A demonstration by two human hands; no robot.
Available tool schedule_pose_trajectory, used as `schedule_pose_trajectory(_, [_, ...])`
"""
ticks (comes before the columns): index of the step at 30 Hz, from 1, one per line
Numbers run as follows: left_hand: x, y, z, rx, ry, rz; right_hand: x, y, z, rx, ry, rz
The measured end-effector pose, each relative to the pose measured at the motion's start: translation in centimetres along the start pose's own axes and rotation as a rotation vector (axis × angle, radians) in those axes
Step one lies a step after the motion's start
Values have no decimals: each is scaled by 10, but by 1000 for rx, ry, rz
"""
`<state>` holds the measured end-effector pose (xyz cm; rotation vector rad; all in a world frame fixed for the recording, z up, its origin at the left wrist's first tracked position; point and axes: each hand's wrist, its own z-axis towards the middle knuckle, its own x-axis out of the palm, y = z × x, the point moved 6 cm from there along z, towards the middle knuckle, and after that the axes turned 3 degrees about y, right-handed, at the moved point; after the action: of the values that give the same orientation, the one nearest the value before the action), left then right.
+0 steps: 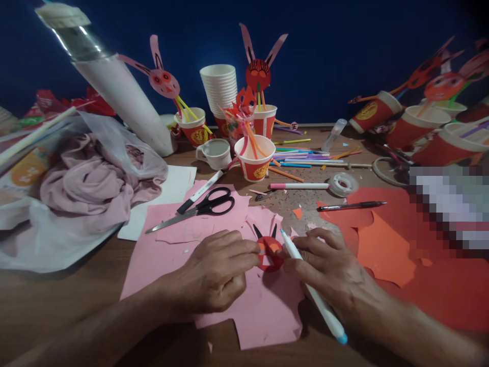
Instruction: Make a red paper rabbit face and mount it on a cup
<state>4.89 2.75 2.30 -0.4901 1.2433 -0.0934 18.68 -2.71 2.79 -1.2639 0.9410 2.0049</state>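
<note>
A red paper rabbit face with orange eyes, a pale pink patch and pink-and-black ears lies on the pink paper sheet. My left hand has its fingers curled, the tips pinching the left edge of the face. A white marker with a blue tip and blue end slants through my right hand, between thumb and fingers. The fingertips of that hand also touch the right edge of the face. Black-handled scissors lie beyond my left hand on the pink sheet.
A white-and-black marker, a pink-and-white marker, clear tape and a black pen lie beyond. Red-and-white paper cups stand at the back, some holding rabbit figures. Orange paper lies right, a plastic bag left.
</note>
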Motion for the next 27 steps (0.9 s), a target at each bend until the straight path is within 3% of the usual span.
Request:
schedule_pose_trajectory(6, [2, -6, 1, 93, 33, 95, 2, 0, -1, 22, 11, 2])
schedule_pose_trajectory(22, [4, -9, 4, 99, 133, 162, 5, 3, -4, 33, 48, 9])
schedule_pose_trajectory(27, [4, -10, 5, 107, 108, 166, -1, 7, -1, 27, 20, -9])
